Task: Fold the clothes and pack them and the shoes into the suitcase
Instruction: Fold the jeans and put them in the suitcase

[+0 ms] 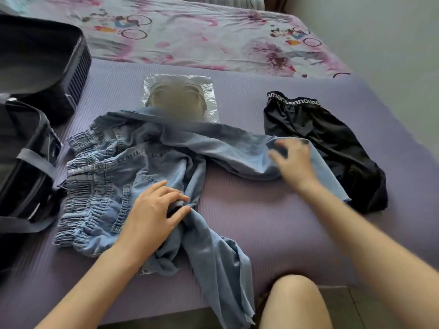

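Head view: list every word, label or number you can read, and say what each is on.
"mentannounc": white letters on the waistband of the black shorts; both ends of the text curve out of sight.
Too blurred to read: anything on the plastic bag.
No words to be made out: the sheet, which shows cartoon prints only.
No text seen: the jeans and the suitcase.

Light-blue jeans (123, 162) sprawl on a purple mat (249, 222), left hand (154, 210) gripping bunched denim, right hand (294, 162) spread on one leg, black shorts (332, 143) just beside, open suitcase (35, 67) at left, bagged shoes (180, 98) behind
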The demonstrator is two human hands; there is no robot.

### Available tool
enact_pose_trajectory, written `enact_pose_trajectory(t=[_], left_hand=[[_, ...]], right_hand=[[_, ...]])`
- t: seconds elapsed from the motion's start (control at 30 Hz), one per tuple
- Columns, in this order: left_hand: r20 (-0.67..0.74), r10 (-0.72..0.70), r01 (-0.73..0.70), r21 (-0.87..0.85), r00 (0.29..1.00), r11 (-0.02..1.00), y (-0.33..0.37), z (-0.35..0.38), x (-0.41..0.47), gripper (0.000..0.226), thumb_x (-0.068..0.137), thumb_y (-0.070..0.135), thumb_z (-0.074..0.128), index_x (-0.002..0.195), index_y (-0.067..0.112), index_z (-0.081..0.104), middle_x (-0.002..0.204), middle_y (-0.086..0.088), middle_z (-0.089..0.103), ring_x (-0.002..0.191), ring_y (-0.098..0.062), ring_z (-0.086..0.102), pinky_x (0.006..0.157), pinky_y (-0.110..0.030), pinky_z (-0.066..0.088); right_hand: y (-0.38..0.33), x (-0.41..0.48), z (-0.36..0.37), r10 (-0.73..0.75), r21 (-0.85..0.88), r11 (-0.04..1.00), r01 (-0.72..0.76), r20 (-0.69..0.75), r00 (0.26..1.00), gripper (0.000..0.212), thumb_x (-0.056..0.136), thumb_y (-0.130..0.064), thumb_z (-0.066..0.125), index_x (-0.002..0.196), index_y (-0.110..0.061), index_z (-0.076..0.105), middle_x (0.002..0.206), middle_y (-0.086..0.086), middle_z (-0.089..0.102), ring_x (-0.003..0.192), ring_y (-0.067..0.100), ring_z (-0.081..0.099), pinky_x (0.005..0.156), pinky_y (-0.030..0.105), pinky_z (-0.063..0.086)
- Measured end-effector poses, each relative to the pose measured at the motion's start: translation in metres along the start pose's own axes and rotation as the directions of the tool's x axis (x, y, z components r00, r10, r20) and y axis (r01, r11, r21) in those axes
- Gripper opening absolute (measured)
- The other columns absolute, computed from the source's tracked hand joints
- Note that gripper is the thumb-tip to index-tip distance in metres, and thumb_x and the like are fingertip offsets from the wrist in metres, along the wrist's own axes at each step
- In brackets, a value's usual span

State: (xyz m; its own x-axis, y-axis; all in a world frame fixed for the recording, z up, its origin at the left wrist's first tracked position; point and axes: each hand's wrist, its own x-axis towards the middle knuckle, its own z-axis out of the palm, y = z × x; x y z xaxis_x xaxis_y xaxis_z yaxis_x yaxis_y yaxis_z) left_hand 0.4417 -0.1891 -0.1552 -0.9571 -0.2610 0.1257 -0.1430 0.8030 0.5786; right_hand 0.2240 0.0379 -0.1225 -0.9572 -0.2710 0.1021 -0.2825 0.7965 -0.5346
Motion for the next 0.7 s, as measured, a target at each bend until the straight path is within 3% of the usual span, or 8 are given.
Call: enact_pose_trajectory(t=[0.1, 0.2, 0.23, 0.3, 0.4, 0.5, 0.63, 0.7], left_hand=[[0.019, 0.023, -0.023, 0.001, 1.000, 1.000, 0.001, 0.001, 0.001, 0.033, 0.083, 0.044, 0.061, 0.104, 0.022, 0.071, 0.109, 0.007, 0.066, 0.127, -0.019, 0.046, 0.105, -0.041, 0.038], [0.054, 0.066, -0.066, -0.007, 0.996, 0.998, 0.005, 0.002, 0.002, 0.041, 0.083, 0.030, 0.069, 0.123, 0.022, 0.062, 0.120, 0.004, 0.061, 0.131, -0.018, 0.042, 0.108, -0.034, 0.032], [0.082, 0.072, -0.072, -0.006, 0.994, 0.997, 0.005, 0.002, 0.002, 0.045, 0.082, 0.029, 0.069, 0.126, 0.023, 0.060, 0.121, 0.003, 0.061, 0.131, -0.018, 0.042, 0.107, -0.033, 0.032], [0.101, 0.079, -0.079, -0.001, 0.992, 0.997, 0.004, 0.002, 0.002, 0.042, 0.080, 0.027, 0.073, 0.120, 0.023, 0.064, 0.114, 0.002, 0.063, 0.126, -0.020, 0.047, 0.105, -0.036, 0.036], [0.064, 0.073, -0.072, -0.022, 0.995, 0.997, -0.002, -0.003, 0.001, 0.028, 0.075, 0.025, 0.077, 0.103, 0.022, 0.072, 0.099, 0.002, 0.065, 0.114, -0.020, 0.054, 0.098, -0.033, 0.040], [0.002, 0.079, -0.078, -0.070, 0.997, 0.994, -0.004, -0.009, -0.002, 0.015, 0.076, 0.027, 0.075, 0.091, 0.024, 0.074, 0.092, 0.006, 0.064, 0.105, -0.015, 0.054, 0.092, -0.016, 0.033], [-0.006, 0.107, -0.107, -0.134, 0.994, 0.985, -0.003, -0.013, -0.013, 0.032, 0.075, 0.054, 0.060, 0.081, 0.026, 0.074, 0.090, 0.013, 0.066, 0.100, -0.012, 0.056, 0.093, -0.015, 0.034], [0.047, 0.109, -0.101, -0.151, 0.993, 0.983, 0.004, -0.008, -0.021, 0.029, 0.076, 0.050, 0.065, 0.085, 0.024, 0.075, 0.100, 0.015, 0.066, 0.114, -0.015, 0.055, 0.099, -0.013, 0.031]], right_hand=[[-0.002, -0.104, 0.031, -0.023, 0.082, 0.997, 0.010, 0.153, 0.988, 0.038, 0.082, -0.042, 0.068, 0.109, -0.015, 0.066, 0.114, 0.003, 0.061, 0.112, 0.021, 0.049, 0.100, 0.032, 0.037], [-0.005, -0.188, 0.049, 0.035, -0.011, 0.999, -0.034, 0.310, 0.950, 0.081, 0.065, -0.081, 0.051, 0.125, -0.028, 0.057, 0.137, -0.010, 0.041, 0.129, 0.008, 0.028, 0.108, 0.025, 0.028], [-0.006, -0.205, 0.055, 0.052, -0.074, 0.997, -0.029, 0.339, 0.939, 0.081, 0.065, -0.081, 0.051, 0.129, -0.031, 0.053, 0.144, -0.013, 0.031, 0.134, 0.007, 0.018, 0.111, 0.026, 0.023], [-0.006, -0.221, 0.067, 0.041, -0.093, 0.996, -0.017, 0.266, 0.963, 0.051, 0.074, -0.056, 0.067, 0.120, -0.033, 0.058, 0.148, -0.012, 0.028, 0.136, 0.008, 0.012, 0.114, 0.032, 0.023], [-0.011, -0.218, 0.064, 0.064, 0.079, 0.995, -0.066, 0.026, 0.998, 0.007, 0.078, -0.022, 0.068, 0.082, -0.027, 0.067, 0.111, -0.009, 0.066, 0.110, 0.015, 0.051, 0.094, 0.039, 0.047], [-0.012, -0.179, 0.022, 0.190, 0.174, 0.966, -0.193, 0.033, 0.981, 0.020, 0.080, -0.007, 0.062, 0.083, -0.027, 0.065, 0.074, -0.005, 0.067, 0.077, 0.024, 0.063, 0.067, 0.036, 0.049], [-0.007, -0.109, -0.045, 0.061, 0.059, 0.997, -0.055, -0.097, 0.993, 0.035, 0.074, 0.002, 0.058, 0.091, -0.025, 0.070, 0.083, -0.003, 0.070, 0.084, 0.025, 0.064, 0.075, 0.038, 0.051], [-0.001, -0.083, -0.069, 0.034, -0.088, 0.995, -0.040, -0.071, 0.997, 0.038, 0.076, 0.002, 0.056, 0.099, -0.024, 0.071, 0.095, 0.002, 0.070, 0.095, 0.027, 0.061, 0.084, 0.037, 0.047]])
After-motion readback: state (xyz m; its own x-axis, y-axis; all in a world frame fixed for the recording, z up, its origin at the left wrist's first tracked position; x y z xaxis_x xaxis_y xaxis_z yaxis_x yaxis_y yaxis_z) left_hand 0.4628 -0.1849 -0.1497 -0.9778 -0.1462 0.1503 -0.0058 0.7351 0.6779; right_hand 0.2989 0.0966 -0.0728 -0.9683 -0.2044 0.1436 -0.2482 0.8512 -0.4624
